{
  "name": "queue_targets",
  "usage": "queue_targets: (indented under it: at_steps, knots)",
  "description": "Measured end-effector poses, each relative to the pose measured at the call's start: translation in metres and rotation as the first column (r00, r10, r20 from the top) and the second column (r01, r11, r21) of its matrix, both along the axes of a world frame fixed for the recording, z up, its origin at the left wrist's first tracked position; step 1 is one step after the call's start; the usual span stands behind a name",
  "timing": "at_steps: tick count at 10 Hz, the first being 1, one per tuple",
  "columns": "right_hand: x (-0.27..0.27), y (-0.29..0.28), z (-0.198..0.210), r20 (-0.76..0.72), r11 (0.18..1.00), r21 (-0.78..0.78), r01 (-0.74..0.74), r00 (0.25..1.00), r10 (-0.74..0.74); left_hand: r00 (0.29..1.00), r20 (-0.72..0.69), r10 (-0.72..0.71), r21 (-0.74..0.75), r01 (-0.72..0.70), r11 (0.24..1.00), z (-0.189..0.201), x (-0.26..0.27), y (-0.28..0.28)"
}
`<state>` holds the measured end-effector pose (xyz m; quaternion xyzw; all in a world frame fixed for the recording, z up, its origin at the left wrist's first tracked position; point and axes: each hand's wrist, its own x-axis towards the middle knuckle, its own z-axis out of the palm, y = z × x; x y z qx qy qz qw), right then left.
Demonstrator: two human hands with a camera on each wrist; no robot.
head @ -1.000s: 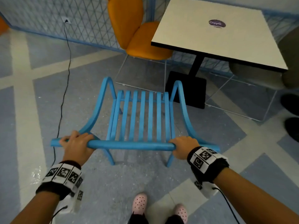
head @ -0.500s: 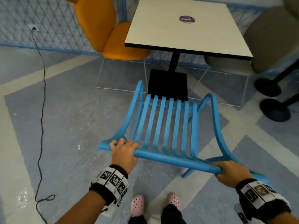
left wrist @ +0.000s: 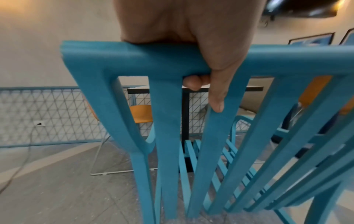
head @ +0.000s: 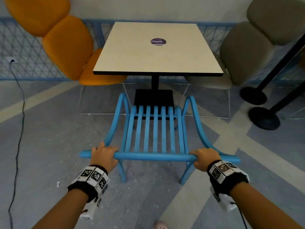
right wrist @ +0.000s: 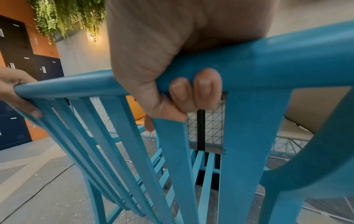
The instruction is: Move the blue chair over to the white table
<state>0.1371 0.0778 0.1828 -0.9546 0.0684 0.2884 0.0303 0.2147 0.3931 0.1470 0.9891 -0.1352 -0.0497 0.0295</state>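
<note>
Blue chair (head: 154, 129) faces the white worktop (head: 157, 52), orange chair (head: 69, 52) and grey chair (head: 244, 55) flanking; left grip (head: 103, 156) and right grip (head: 203, 158) clench its top rail.

**Camera setup: one head view, two wrist views**

Head view looks forward and down from above, taking in both forearms, the blue chair (head: 154, 138) and the white table (head: 157, 52) beyond it. Left wrist view sits very close behind the left hand (left wrist: 191, 39), facing along it through the chair's back slats toward the table. Right wrist view, equally close behind the right hand (right wrist: 162, 60), faces leftward along the top rail. All three share that rail; both wrist views show the orange chair (left wrist: 141, 113).
</note>
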Motion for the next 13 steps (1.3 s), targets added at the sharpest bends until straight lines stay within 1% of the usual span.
queue_targets:
  at_steps: [1, 2, 4, 5, 6, 8, 9, 10, 11, 12, 13]
  knots:
    - [0.033, -0.012, -0.002, 0.011, 1.000, 0.019, 0.009, 1.000, -0.009, 0.999, -0.031, 0.032, 0.069, -0.029, 0.997, -0.001, 0.029, -0.012]
    - [0.059, -0.019, -0.003, 0.030, 0.999, 0.032, 0.015, 0.999, -0.016, 0.997, -0.032, 0.074, 0.072, -0.072, 0.995, 0.001, 0.054, -0.020]
    - [0.097, -0.031, -0.003, 0.037, 1.000, 0.010, 0.021, 0.999, -0.021, 0.996, -0.062, 0.064, 0.102, -0.058, 0.993, 0.006, 0.094, -0.036]
    - [0.109, -0.032, -0.001, 0.033, 1.000, -0.004, 0.012, 0.999, -0.012, 0.998, -0.051, 0.024, 0.145, -0.016, 0.989, 0.010, 0.108, -0.038]
    - [0.105, -0.029, -0.003, 0.020, 1.000, -0.010, 0.010, 1.000, -0.010, 0.998, -0.056, 0.019, 0.174, -0.009, 0.985, 0.009, 0.102, -0.035]
    - [0.102, -0.028, -0.004, 0.006, 1.000, -0.024, 0.003, 1.000, -0.003, 0.993, -0.099, 0.064, 0.166, -0.047, 0.985, 0.007, 0.100, -0.037]
    - [0.103, -0.029, -0.009, 0.015, 1.000, -0.024, 0.020, 1.000, -0.020, 0.995, -0.091, 0.041, 0.155, -0.027, 0.988, 0.012, 0.095, -0.038]
    - [0.097, -0.030, -0.009, 0.050, 0.999, -0.020, 0.033, 0.998, -0.032, 0.998, -0.059, -0.010, 0.117, 0.017, 0.993, 0.020, 0.079, -0.035]
    - [0.082, -0.028, -0.003, 0.092, 0.999, -0.009, 0.032, 0.995, -0.031, 0.994, -0.066, -0.088, 0.068, 0.093, 0.993, 0.025, 0.061, -0.024]
    - [0.066, -0.023, 0.011, 0.180, 0.998, 0.036, 0.052, 0.982, -0.058, 0.987, -0.095, -0.130, 0.016, 0.132, 0.991, 0.040, 0.048, -0.015]
    - [0.040, -0.017, 0.012, 0.268, 0.997, 0.049, 0.063, 0.961, -0.074, 0.963, -0.214, -0.162, 0.031, 0.173, 0.984, 0.045, 0.019, -0.009]
